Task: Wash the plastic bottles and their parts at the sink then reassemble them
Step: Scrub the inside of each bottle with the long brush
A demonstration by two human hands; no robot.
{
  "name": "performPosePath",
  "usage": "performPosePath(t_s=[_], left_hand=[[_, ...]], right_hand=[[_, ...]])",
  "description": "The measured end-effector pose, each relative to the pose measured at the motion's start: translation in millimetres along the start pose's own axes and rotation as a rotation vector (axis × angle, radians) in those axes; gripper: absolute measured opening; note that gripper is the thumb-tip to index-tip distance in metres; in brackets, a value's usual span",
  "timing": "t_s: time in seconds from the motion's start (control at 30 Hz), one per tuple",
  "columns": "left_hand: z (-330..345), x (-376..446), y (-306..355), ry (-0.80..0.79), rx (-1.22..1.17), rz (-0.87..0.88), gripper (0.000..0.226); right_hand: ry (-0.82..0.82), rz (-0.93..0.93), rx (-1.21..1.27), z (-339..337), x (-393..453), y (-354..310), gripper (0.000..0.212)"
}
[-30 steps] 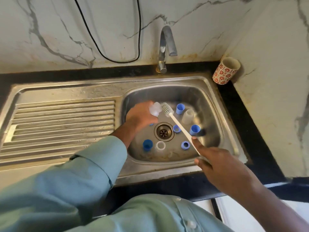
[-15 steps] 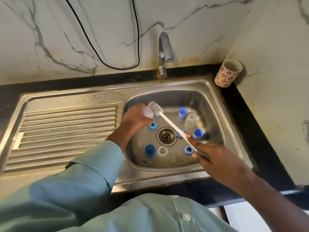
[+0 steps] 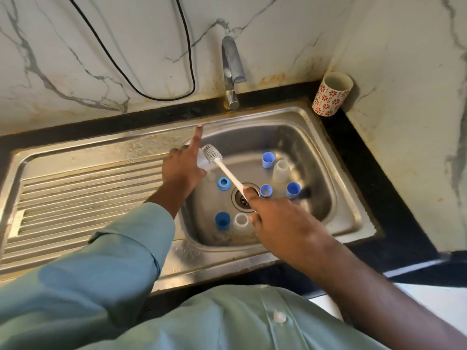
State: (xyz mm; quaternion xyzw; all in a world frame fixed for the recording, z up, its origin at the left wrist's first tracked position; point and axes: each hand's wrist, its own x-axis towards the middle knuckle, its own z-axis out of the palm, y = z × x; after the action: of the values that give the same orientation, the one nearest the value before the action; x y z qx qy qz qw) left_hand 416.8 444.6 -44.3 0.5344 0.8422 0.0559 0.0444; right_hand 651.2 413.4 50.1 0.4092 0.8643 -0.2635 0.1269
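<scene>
Person seen from a head-worn camera. Left hand (image 3: 183, 168) and right hand (image 3: 280, 223) are bare, without gloves, rings or watch. The left arm wears a long pale grey-green sleeve (image 3: 108, 261) ending in a buttoned-style cuff at the wrist; the right forearm (image 3: 366, 286) is uncovered. The shirt front (image 3: 227, 322), same fabric, carries a placket with a small translucent button (image 3: 279, 317).

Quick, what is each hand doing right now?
Left hand: holds a small clear bottle, index finger sticking out.
Right hand: grips the white brush by its handle.
</scene>
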Motion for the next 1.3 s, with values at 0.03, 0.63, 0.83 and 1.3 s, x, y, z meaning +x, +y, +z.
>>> performPosePath(t_s=[0.03,0.63,0.83,1.3], left_hand=[[3,-2,0,0.016,0.027,0.062,0.116],[16,-6,22,0.046,0.118,0.197,0.103],[5,0,40,0.045,0.027,0.140,0.099],[-9,-4,14,-0.011,-0.507,-0.121,0.079]], right_hand=[[0.004,0.007,-0.041,-1,3,-2,0.050],[0.006,0.041,-0.081,-34,16,1,0.057],[0.003,0.060,-0.199,-43,0,-6,0.067],[0.182,0.051,0.207,-42,-30,67,0.045]])
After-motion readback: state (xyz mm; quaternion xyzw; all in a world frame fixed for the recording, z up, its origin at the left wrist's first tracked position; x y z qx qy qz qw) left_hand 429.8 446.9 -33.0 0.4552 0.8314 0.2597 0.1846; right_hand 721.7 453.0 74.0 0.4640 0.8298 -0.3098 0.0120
